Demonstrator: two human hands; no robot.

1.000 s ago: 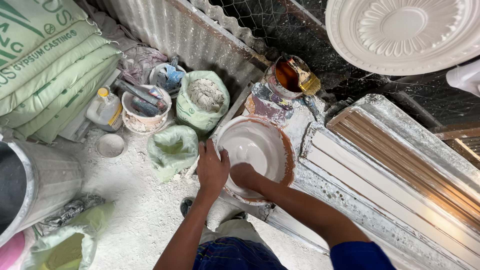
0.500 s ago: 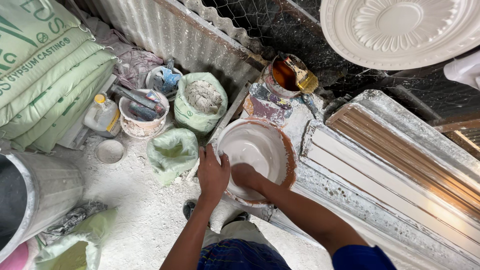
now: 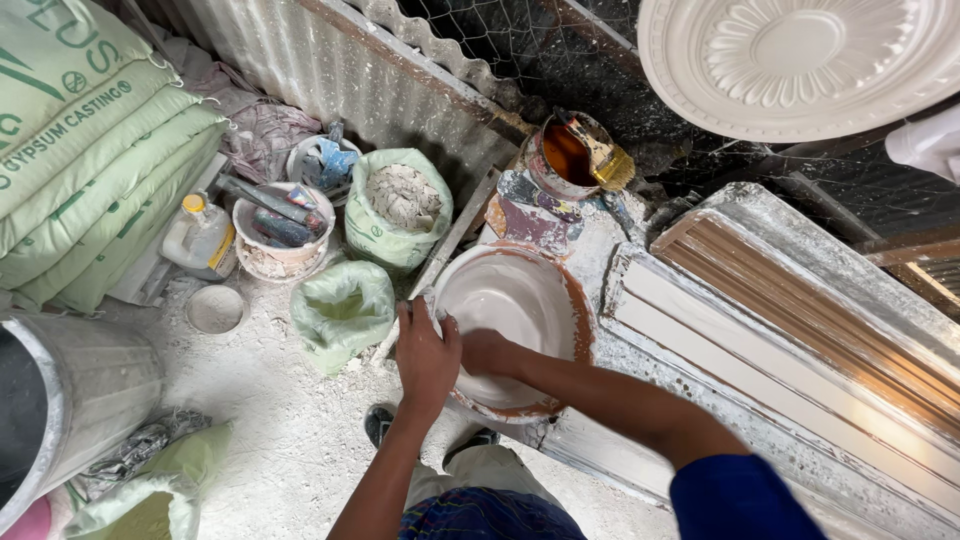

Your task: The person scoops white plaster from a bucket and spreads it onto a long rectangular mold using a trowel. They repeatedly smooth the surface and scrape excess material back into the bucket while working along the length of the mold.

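Observation:
A round bowl [image 3: 575, 300] with an orange rim, coated in white plaster, sits on the edge of a plaster-crusted bench. My left hand [image 3: 425, 355] grips its near left rim, fingers over the edge. My right hand [image 3: 487, 352] reaches down inside the bowl against the wet white plaster; its fingers are partly hidden and I cannot tell whether they hold anything.
A long moulded cornice form [image 3: 800, 340] lies right of the bowl. A tin with brown liquid and a brush [image 3: 572, 152] stands behind it. Green sacks [image 3: 90, 170], an open bag of plaster [image 3: 400, 205], a tool bucket [image 3: 280, 230], a metal drum [image 3: 70, 400] and a ceiling rose [image 3: 800, 60] surround me.
Both hands stay at the bowl; the right hand has shifted slightly inside it. The view has drifted a little.

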